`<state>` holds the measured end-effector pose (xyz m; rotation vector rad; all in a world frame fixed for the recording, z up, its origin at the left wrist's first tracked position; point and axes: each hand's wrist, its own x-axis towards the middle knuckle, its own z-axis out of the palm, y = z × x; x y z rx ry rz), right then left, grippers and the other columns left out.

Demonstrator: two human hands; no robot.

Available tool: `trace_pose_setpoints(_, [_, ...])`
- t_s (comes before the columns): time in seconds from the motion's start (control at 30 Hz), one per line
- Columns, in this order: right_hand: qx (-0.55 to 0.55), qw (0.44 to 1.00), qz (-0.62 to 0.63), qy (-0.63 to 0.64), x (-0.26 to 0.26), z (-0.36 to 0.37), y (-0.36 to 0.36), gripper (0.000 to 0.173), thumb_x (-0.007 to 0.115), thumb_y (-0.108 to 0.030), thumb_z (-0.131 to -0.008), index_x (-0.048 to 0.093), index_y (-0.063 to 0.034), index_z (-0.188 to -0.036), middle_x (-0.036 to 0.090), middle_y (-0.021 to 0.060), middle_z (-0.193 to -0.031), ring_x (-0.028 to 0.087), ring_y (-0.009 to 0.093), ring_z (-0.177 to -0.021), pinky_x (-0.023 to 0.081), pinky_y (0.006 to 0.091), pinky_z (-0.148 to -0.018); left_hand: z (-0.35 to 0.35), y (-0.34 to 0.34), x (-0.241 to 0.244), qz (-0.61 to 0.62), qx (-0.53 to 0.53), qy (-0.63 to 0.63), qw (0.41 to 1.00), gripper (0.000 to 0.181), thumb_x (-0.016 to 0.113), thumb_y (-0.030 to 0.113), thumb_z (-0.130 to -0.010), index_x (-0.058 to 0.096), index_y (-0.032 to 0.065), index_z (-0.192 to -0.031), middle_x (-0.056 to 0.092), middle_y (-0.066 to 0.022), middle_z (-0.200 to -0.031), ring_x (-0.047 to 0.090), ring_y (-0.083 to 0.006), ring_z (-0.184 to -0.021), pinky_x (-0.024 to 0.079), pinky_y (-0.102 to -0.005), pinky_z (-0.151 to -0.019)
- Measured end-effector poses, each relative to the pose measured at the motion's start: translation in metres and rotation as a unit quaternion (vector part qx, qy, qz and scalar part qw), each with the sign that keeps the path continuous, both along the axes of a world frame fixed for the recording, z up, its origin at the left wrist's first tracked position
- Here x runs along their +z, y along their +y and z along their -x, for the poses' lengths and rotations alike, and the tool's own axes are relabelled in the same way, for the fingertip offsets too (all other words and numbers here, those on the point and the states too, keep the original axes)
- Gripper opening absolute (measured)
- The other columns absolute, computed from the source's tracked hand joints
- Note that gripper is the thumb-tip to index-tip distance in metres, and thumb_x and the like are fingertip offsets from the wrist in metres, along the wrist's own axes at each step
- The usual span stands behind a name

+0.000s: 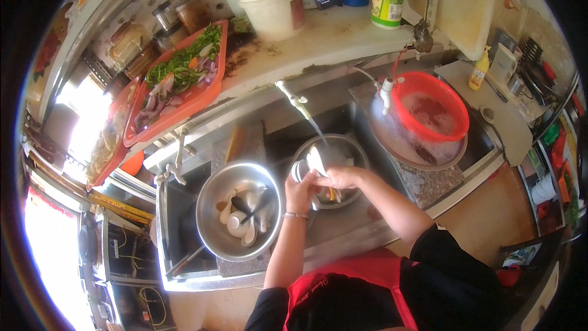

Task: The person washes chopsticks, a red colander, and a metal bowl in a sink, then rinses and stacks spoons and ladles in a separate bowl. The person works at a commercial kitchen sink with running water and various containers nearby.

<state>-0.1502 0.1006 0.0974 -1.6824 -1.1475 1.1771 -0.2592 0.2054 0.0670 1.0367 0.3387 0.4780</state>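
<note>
Both my hands are together over a metal basin (pixel 364 158) in the sink. Water runs from a tap (pixel 297 100) just beyond them. My left hand (pixel 299 189) is closed on a small stack of white bowls (pixel 299 171). My right hand (pixel 339 177) grips a white dish (pixel 316 160) seen nearly edge-on, close beside the stack. More dishes lie below my hands in the basin, partly hidden. To the left, a large steel bowl (pixel 212 239) holds white spoons, a small white bowl (pixel 236 221) and a black-handled utensil.
At the right, a red plastic basin (pixel 461 119) with foamy water rests over a wide soapy basin (pixel 390 158). A second tap (pixel 173 172) stands at the left sink. Orange trays (pixel 219 73) of cut vegetables, a white tub (pixel 271 14) and a green-capped bottle (pixel 388 2) line the shelf.
</note>
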Motion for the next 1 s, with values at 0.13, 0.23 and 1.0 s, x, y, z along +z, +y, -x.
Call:
trace_pose_setpoints(0.13, [0.086, 0.993, 0.056, -0.063, 0.029, 0.023, 0.008, 0.059, 0.038, -0.054, -0.085, 0.060, 0.0007, -0.082, 0.059, 0.0101, -0.068, 0.057, 0.015, -0.062, 0.047, 0.0326, -0.061, 0.024, 0.008, -0.018, 0.101, -0.033, -0.017, 0.994, 0.023, 0.052, 0.015, -0.085, 0.052, -0.0003, -0.102, 0.058, -0.0066, -0.081, 0.056, -0.0150, -0.063, 0.046, -0.0264, -0.050])
trace_pose_setpoints(0.23, [0.071, 0.995, 0.046, -0.061, 0.027, 0.050, 0.025, 0.079, 0.026, -0.068, -0.079, 0.059, 0.0032, -0.087, 0.060, 0.0155, -0.078, 0.057, 0.023, -0.079, 0.044, 0.0340, -0.074, 0.039, 0.012, -0.029, 0.227, 0.021, -0.043, 0.973, 0.023, 0.051, 0.017, -0.086, 0.053, 0.0030, -0.105, 0.058, -0.0053, -0.089, 0.056, -0.0136, -0.074, 0.046, -0.0261, -0.062])
trace_pose_setpoints(1.0, [-0.024, 0.881, -0.358, -0.308, -0.111, 0.088, 0.123, 0.024, 0.048, -0.002, -0.081, 0.056, -0.0023, -0.104, 0.055, 0.0125, -0.096, 0.055, 0.022, -0.086, 0.046, 0.0331, -0.079, 0.175, 0.136, -0.088, -0.468, 0.154, 0.466, 0.735, 0.053, 0.072, 0.014, -0.060, 0.050, 0.0035, -0.107, 0.060, -0.0125, -0.081, 0.060, -0.0205, -0.070, 0.047, -0.0331, -0.063])
